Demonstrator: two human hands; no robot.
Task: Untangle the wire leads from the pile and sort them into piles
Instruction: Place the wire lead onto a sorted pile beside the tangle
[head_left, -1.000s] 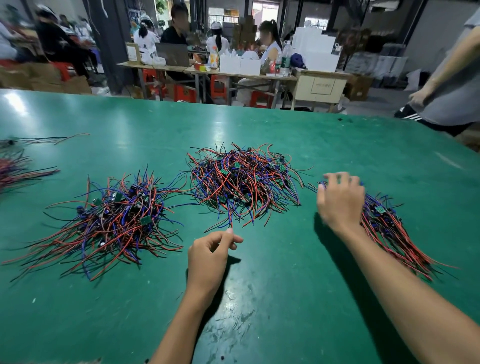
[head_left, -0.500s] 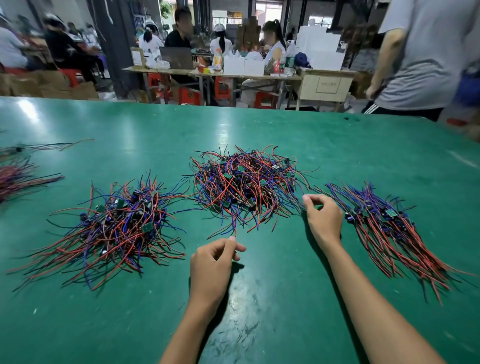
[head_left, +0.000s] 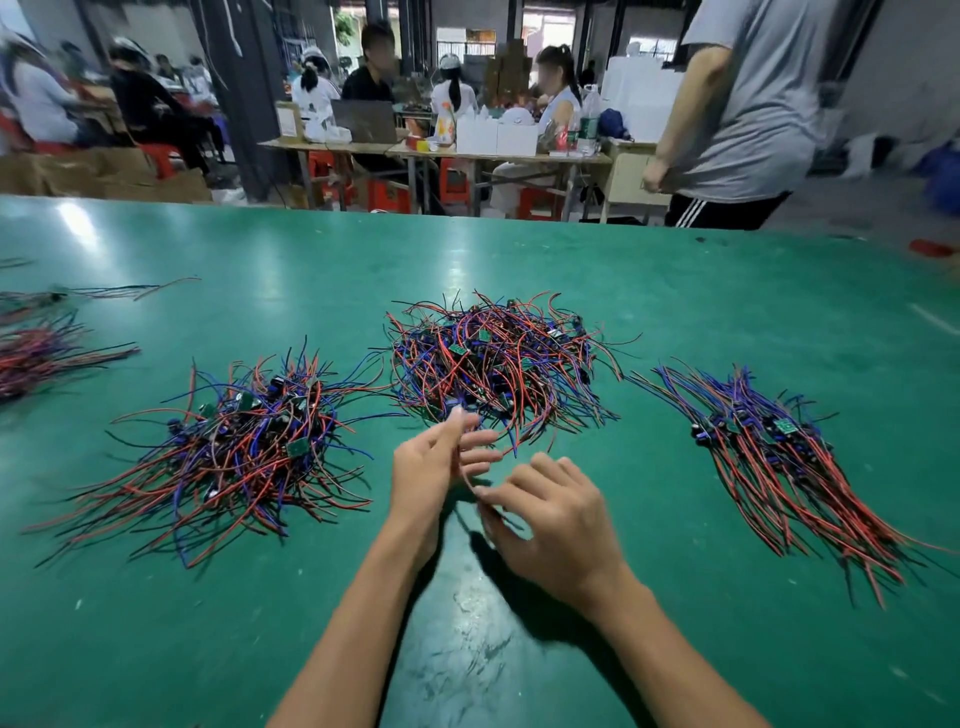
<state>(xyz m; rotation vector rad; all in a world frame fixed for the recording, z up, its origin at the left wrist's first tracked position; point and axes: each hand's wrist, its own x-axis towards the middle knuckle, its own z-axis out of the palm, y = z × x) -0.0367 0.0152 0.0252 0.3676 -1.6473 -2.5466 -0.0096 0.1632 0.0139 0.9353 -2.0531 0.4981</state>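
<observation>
- No text, label, brand or number can be read anywhere in the view.
- The white boxes (head_left: 496, 137) on the far table (head_left: 363, 148) show no legible print.
- The bottle (head_left: 588, 122) beside them carries a label too blurred to read.
- The small green circuit boards (head_left: 297, 447) among the wires show no readable markings.

Green table (head_left: 675, 312); 3 wire piles, left (head_left: 234, 447), middle (head_left: 493, 358) and right (head_left: 779, 457), all red, blue and black, flecked with small green boards.
</observation>
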